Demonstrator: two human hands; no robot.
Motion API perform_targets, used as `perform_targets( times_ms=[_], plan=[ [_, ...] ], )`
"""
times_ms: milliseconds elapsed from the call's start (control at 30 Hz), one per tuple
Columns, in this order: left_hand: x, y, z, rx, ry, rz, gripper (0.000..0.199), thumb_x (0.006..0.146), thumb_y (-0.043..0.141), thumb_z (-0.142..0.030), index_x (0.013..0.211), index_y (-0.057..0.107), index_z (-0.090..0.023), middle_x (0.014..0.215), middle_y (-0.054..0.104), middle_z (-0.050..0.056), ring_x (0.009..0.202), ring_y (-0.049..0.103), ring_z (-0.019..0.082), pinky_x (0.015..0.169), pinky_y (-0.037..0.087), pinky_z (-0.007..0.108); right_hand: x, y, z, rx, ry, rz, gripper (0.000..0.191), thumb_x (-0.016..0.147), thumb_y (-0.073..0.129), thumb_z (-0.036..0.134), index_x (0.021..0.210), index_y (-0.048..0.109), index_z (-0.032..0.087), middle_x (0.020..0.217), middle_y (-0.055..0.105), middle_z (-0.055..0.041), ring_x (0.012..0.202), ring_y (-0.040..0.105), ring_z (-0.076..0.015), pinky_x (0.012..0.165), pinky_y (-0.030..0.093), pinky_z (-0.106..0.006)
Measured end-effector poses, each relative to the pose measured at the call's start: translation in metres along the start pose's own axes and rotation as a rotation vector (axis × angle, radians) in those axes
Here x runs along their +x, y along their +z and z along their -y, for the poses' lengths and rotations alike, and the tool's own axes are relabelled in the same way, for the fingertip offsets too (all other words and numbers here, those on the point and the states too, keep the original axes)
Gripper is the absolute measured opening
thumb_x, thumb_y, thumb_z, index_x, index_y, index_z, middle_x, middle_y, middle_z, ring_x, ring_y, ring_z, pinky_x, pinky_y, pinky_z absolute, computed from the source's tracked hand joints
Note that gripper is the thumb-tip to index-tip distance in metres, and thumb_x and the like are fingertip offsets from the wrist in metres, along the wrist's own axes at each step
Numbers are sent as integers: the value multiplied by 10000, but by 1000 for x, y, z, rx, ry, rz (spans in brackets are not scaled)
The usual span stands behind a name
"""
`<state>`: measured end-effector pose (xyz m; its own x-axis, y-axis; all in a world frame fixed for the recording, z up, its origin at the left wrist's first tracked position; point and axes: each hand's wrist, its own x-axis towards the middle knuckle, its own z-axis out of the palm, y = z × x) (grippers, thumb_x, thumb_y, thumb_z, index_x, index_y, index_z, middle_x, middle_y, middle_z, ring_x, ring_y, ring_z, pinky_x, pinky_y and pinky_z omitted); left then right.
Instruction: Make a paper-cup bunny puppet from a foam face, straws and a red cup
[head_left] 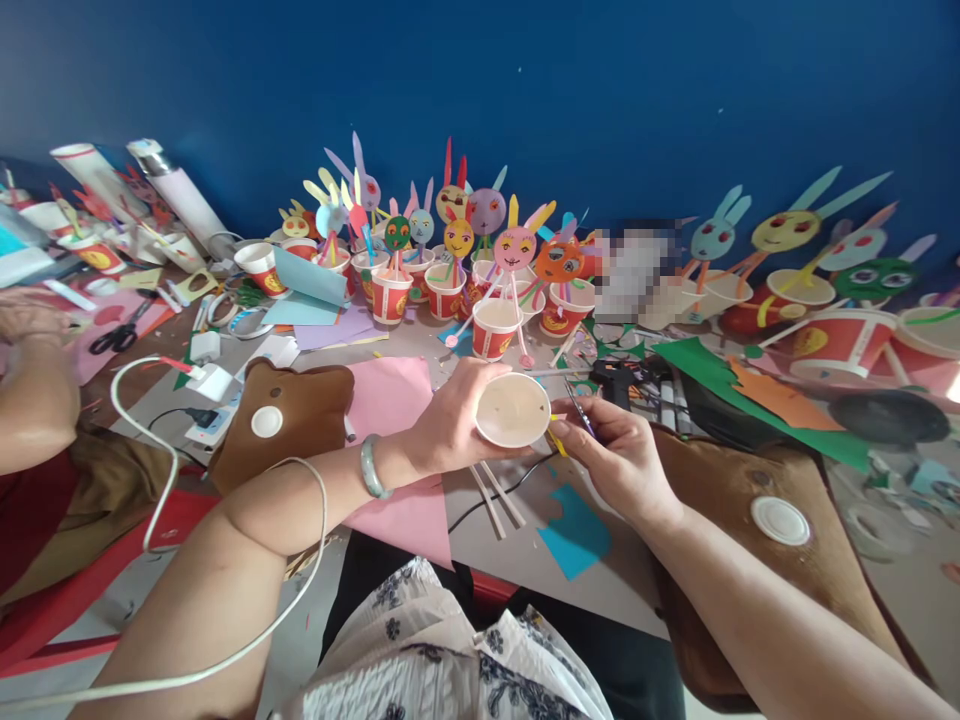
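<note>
My left hand [454, 415] is wrapped round a paper cup [513, 412], its open mouth tipped toward me. Two pale narrow strips [491, 503] show just below the cup; whether they are joined to it I cannot tell. At the cup's right side, my right hand [626, 465] is closed on a slim dark tool [579, 408] with a thin pointed end, its exact kind unclear. A small yellow piece [557, 436] shows between the right fingertips and the cup. Blue paper [576, 532] lies below my right hand, and pink paper [390, 390] lies under my left forearm.
Decorated cups [495, 325] with paper rabbit heads line the blue wall. Brown cushions [296, 410] flank my arms. A black glue gun [624, 376] lies behind my right hand. A white cable [174, 480] crosses my left arm. Another person's arm [34, 400] is at left near scissors [124, 332].
</note>
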<state>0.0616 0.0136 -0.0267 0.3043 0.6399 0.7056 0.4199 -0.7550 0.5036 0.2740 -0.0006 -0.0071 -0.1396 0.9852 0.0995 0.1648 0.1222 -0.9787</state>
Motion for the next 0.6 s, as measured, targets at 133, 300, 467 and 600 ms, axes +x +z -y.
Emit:
perform_targets(
  times_ms=[133, 300, 467, 600],
  plan=[
    [-2, 3, 1, -62, -25, -24, 906, 703, 790, -588, 1395, 340, -214, 1245, 559, 153, 1155, 594, 302, 963, 505, 473, 0, 0, 0, 10, -3, 6, 323, 751, 782, 478, 890, 718, 192, 713, 666, -15, 665, 614, -165, 562, 487, -264],
    [-4, 2, 1, -101, -31, -56, 997, 701, 800, -573, 1465, 265, -222, 1215, 575, 148, 1106, 618, 294, 946, 512, 459, -2, 0, -2, 13, -22, 29, 318, 767, 773, 486, 895, 718, 199, 742, 681, -26, 669, 616, -170, 559, 482, -263],
    [-4, -1, -3, -65, 2, -29, 998, 725, 792, -550, 1493, 233, -241, 1307, 573, 170, 1184, 605, 316, 1002, 493, 473, -2, -1, -8, -17, -55, 57, 396, 744, 781, 538, 931, 725, 193, 788, 705, -39, 688, 627, -188, 586, 492, -278],
    [-2, -2, -3, -71, 67, -37, 962, 752, 782, -516, 1498, 245, -236, 1313, 574, 171, 1182, 600, 309, 997, 497, 458, -1, -3, -8, -51, -103, 60, 390, 747, 777, 546, 907, 723, 195, 786, 704, -33, 699, 616, -178, 622, 488, -272]
  ],
)
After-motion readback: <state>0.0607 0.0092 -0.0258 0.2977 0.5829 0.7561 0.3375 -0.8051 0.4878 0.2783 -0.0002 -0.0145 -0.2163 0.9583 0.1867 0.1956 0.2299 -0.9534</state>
